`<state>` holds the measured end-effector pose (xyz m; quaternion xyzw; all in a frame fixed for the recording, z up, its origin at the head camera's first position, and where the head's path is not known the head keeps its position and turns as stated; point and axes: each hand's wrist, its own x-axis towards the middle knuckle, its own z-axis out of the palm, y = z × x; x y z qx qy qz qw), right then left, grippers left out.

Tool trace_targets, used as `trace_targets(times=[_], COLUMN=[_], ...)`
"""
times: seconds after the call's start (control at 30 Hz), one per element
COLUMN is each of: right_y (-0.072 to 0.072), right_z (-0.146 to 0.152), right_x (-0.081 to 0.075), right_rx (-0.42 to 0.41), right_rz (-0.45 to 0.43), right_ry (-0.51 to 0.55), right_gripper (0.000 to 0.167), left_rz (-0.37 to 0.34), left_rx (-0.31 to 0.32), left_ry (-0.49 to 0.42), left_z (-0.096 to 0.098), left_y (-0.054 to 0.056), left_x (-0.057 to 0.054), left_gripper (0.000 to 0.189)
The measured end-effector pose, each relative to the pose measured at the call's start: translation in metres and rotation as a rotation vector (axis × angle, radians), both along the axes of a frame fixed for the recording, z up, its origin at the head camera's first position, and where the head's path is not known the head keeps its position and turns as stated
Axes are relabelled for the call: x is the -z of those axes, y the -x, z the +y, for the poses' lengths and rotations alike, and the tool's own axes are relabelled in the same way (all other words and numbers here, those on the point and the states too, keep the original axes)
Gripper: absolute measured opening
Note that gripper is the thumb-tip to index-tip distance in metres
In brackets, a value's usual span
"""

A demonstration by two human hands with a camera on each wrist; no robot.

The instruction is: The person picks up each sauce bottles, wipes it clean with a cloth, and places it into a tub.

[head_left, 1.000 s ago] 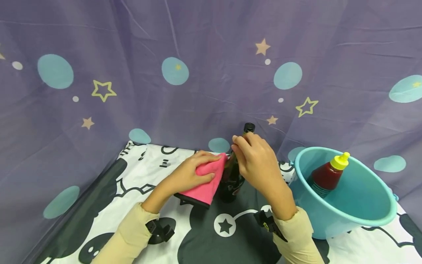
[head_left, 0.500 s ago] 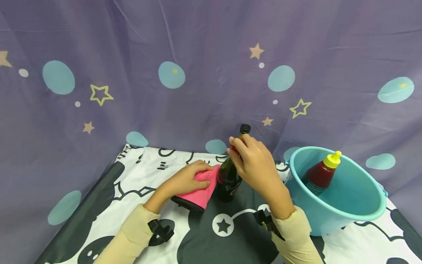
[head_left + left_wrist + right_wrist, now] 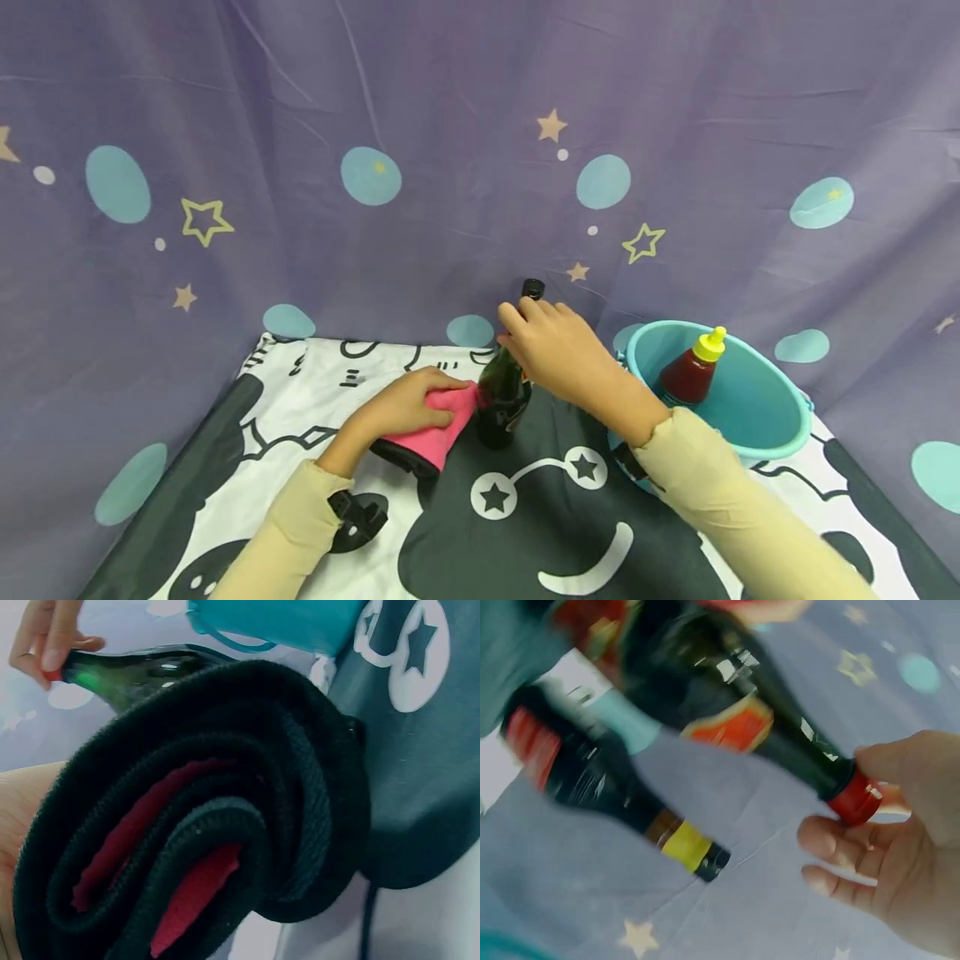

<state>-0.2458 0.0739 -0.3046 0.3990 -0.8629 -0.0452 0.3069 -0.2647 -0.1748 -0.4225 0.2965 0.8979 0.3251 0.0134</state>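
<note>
A folded pink cloth (image 3: 442, 421) with a black border is gripped in my left hand (image 3: 401, 406); its layered edge (image 3: 315, 825) fills much of the left wrist view. It lies against the lower side of a dark green glass bottle (image 3: 498, 396), which stands on the sheet. My right hand (image 3: 558, 350) pinches the red cap (image 3: 855, 799) of this bottle between thumb and fingers, clearest in the right wrist view. Behind stands a second dark bottle (image 3: 592, 769) with a yellow band at its neck. Only its black top (image 3: 533, 288) shows plainly in the head view.
On the right stands a light blue bucket (image 3: 772, 450), holding a dark red squeeze bottle (image 3: 686, 375) with a yellow cap. A black and white patterned sheet (image 3: 465, 550) covers the surface. A purple curtain (image 3: 450, 250) hangs close behind the bottles.
The view has swung, so everything sits further left. My right forearm has angled outward while that hand stays at the bottle's top. The cloth has slid slightly down along the bottle.
</note>
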Motion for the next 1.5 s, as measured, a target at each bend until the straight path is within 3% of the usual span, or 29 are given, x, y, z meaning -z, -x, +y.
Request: trace_targets(times=[0.23, 0.37, 0.6, 0.73, 0.9, 1.2, 1.5], right_y=[0.023, 0.033, 0.034, 0.027, 0.018, -0.005, -0.018], right_z=[0.015, 0.02, 0.025, 0.032, 0.046, 0.08, 0.117], right_x=[-0.021, -0.023, -0.02, -0.029, -0.054, -0.11, -0.167], right_rx=[-0.126, -0.198, -0.257, -0.272, -0.286, -0.228, -0.275], right_rz=[-0.255, -0.309, -0.266, -0.143, 0.009, -0.054, 0.112], right_ry=[-0.166, -0.195, -0.225, -0.28, -0.32, -0.212, -0.141], right_gripper=[0.023, 0.019, 0.026, 0.03, 0.035, 0.031, 0.05], left_rz=[-0.002, 0.01, 0.016, 0.029, 0.034, 0.056, 0.063], left_rx=[-0.051, -0.068, -0.037, -0.033, -0.026, -0.017, 0.013], left_ry=[-0.052, -0.051, -0.064, -0.065, -0.064, -0.063, -0.078], left_z=[-0.012, -0.018, -0.019, -0.019, -0.018, -0.018, -0.02], left_y=[0.0, -0.001, -0.003, -0.002, -0.002, 0.001, 0.0], left_x=[-0.021, -0.028, -0.027, -0.024, -0.025, -0.028, -0.027], left_gripper=[0.053, 0.052, 0.053, 0.054, 0.054, 0.054, 0.051])
